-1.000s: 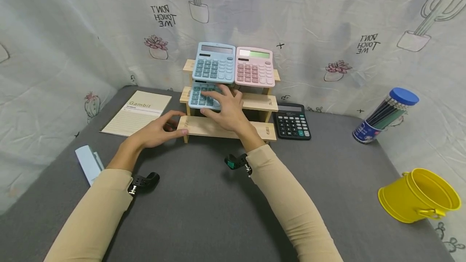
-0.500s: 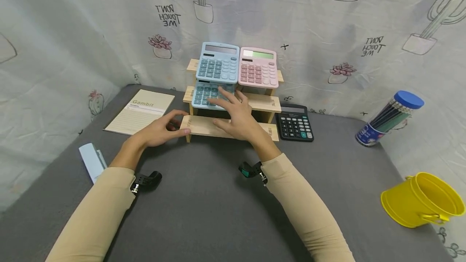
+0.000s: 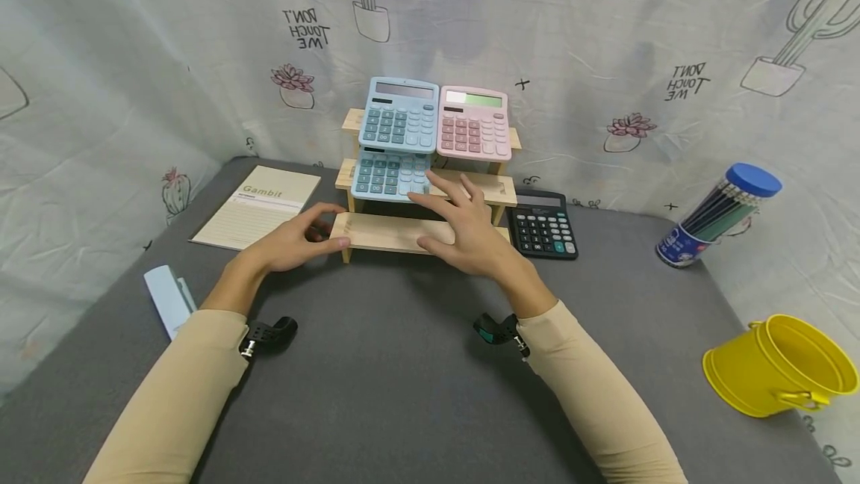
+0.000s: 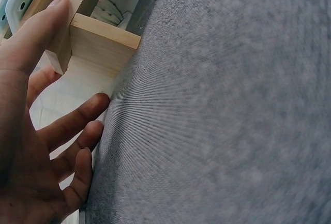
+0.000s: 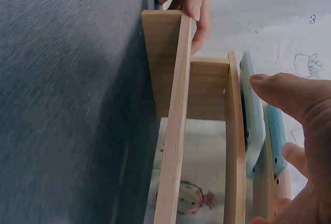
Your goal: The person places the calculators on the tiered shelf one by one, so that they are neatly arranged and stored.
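A three-tier wooden shelf stands at the back of the table. My left hand grips the left end of its lowest board between thumb and index finger; the other fingers are spread by the tabletop in the left wrist view. On the middle tier leans a light blue calculator, partly covered at its top by a second light blue calculator on the top tier, beside a pink calculator. My right hand, fingers spread, is over the lower boards, its fingertips near the lower calculator's right edge.
A black calculator lies right of the shelf. A cream notepad and a light blue stapler-like object lie left. At the right stand a tub of pencils and a yellow bucket. A printed curtain hangs behind.
My right hand has moved rightward off the face of the lower blue calculator, uncovering more of its keys. The left hand keeps its grip on the shelf's end.
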`<action>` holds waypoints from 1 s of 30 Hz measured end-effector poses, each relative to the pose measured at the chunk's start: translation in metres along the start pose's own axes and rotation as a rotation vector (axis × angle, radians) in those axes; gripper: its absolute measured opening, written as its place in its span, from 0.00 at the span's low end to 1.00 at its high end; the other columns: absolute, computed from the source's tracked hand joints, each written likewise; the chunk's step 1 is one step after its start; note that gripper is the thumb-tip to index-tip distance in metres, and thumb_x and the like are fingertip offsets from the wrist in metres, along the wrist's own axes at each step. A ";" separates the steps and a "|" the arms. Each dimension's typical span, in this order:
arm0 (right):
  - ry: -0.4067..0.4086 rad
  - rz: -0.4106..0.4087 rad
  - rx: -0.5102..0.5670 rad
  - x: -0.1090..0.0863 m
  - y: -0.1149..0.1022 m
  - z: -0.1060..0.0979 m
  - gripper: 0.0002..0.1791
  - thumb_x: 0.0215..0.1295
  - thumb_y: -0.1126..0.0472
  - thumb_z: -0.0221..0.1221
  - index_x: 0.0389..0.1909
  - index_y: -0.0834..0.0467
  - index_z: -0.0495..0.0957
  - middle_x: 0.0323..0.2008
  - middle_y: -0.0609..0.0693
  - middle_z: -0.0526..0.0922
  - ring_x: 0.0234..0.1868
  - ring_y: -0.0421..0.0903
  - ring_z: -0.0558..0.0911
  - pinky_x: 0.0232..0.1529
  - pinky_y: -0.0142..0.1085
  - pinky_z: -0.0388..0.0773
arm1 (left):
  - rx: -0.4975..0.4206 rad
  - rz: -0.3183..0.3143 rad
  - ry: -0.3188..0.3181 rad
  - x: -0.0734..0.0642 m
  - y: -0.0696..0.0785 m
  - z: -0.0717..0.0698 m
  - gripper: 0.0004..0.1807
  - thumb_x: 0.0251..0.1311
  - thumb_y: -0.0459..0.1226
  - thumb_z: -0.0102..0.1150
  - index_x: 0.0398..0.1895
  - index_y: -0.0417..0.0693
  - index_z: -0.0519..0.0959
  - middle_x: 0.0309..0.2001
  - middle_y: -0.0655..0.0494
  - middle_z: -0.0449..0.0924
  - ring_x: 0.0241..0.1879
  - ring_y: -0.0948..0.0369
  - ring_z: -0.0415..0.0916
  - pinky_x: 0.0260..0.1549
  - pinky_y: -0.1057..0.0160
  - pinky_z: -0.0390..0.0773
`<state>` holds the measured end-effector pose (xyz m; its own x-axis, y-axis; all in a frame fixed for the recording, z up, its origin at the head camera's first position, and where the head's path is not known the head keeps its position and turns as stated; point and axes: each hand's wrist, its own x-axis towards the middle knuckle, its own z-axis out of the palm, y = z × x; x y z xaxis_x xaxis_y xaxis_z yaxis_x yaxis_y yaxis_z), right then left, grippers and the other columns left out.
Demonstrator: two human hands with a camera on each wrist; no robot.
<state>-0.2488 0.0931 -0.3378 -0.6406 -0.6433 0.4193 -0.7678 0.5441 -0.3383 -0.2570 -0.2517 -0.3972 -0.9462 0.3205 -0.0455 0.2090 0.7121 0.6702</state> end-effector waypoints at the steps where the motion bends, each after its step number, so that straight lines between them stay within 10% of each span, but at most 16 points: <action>1: 0.007 -0.004 -0.006 -0.003 0.002 -0.002 0.34 0.68 0.52 0.68 0.73 0.49 0.71 0.80 0.56 0.57 0.81 0.64 0.49 0.75 0.66 0.38 | 0.001 -0.001 0.000 0.000 0.000 0.000 0.39 0.67 0.63 0.59 0.76 0.66 0.58 0.65 0.38 0.72 0.62 0.42 0.73 0.57 0.38 0.73; 30: 0.231 -0.022 0.004 -0.069 0.063 -0.044 0.33 0.60 0.64 0.72 0.67 0.58 0.75 0.68 0.65 0.72 0.71 0.65 0.65 0.70 0.62 0.51 | -0.002 -0.015 -0.013 0.002 0.001 -0.001 0.39 0.67 0.63 0.59 0.76 0.65 0.58 0.65 0.38 0.72 0.62 0.41 0.72 0.56 0.39 0.72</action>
<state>-0.2526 0.1950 -0.3509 -0.6045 -0.5141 0.6085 -0.7820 0.5285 -0.3303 -0.2586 -0.2507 -0.3959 -0.9458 0.3182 -0.0651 0.1946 0.7158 0.6707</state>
